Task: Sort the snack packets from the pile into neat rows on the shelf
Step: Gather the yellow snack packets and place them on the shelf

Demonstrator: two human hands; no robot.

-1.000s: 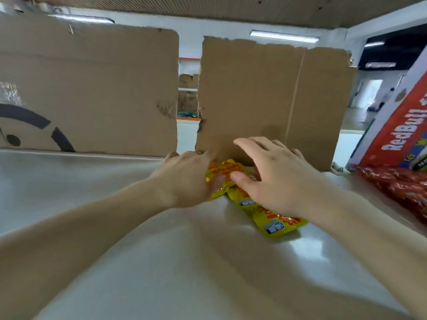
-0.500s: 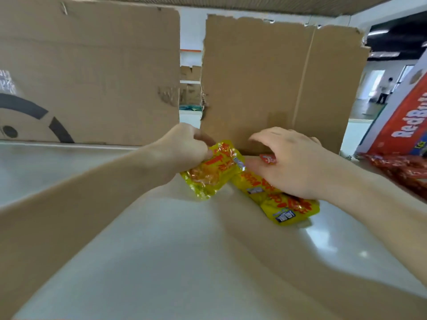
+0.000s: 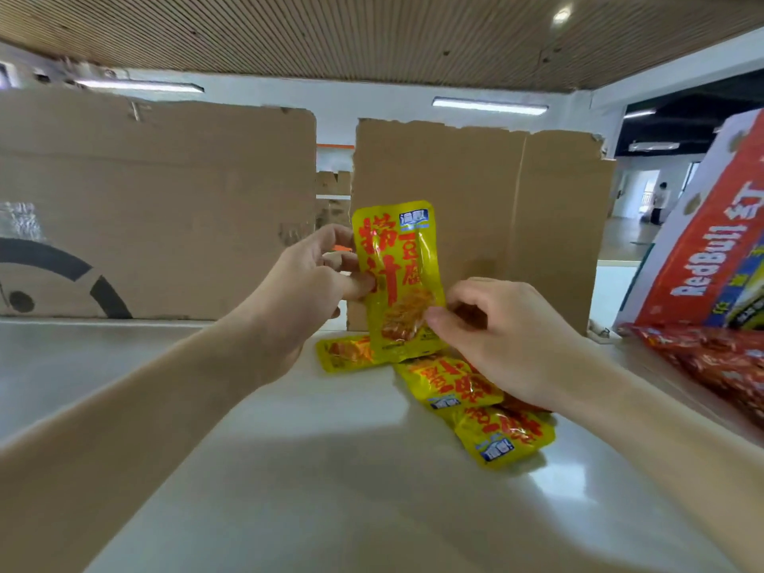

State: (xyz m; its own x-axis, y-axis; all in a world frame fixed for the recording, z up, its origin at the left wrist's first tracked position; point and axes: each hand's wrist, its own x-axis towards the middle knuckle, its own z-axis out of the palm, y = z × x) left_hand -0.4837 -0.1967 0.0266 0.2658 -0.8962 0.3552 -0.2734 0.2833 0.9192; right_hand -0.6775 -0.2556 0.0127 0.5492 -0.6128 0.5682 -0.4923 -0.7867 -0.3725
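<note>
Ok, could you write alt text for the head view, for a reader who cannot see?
The left hand and right hand pinch a yellow snack packet upright above a white shelf, before a cardboard sheet. Other yellow packets lie beneath; red packets lie at the right.

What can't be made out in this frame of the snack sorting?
Head view only:
1. Count of flat yellow packets on the white shelf: the upright yellow foil packet and right hand cover some.
2. Extent of the red foil packet pile: cut by the right edge.
3. Fingertips of the left hand: behind the upright packet.
</note>
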